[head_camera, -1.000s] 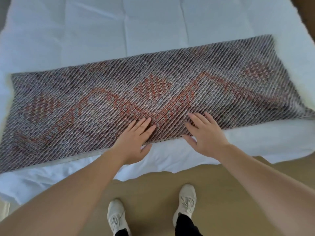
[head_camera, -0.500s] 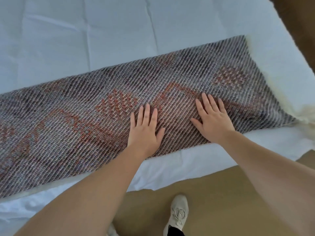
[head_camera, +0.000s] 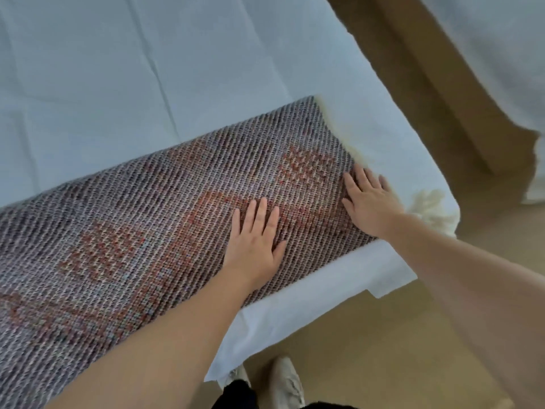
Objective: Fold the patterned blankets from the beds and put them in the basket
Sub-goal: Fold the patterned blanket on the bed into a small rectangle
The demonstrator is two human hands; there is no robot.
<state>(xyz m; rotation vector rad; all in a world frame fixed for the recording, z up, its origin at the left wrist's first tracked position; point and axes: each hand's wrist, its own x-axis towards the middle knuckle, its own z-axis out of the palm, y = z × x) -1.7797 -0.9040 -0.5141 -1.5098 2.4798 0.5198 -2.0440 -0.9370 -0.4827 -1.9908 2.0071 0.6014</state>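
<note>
**Mia:** What is that long thing on the left?

**Sam:** That is the patterned blanket (head_camera: 132,219). It lies flat on the white bed (head_camera: 118,69), near the edge where the person stands. It looks folded into a long strip already. The far left end runs out of the picture.

**Mia:** Why is a hand on it?

**Sam:** That is the left hand (head_camera: 255,240). It lies flat on the blanket with the fingers straight and a little spread. It is not grabbing anything. I think it presses down so the strip stays smooth and does not slide.

**Mia:** And the other hand?

**Sam:** The right hand (head_camera: 368,202) is flat too, fingers open, right at the blanket's right end. Its fingertips reach just past the edge, onto the sheet. I think it is there to flatten that end, or to get ready to pick it up for the next fold.

**Mia:** What is the fluffy stuff past it?

**Sam:** A cream fringe (head_camera: 429,208) at the bed corner. I cannot tell if it belongs to the blanket.

**Mia:** Where is the basket?

**Sam:** I cannot see one. So the putting-away part is not done yet.
</note>
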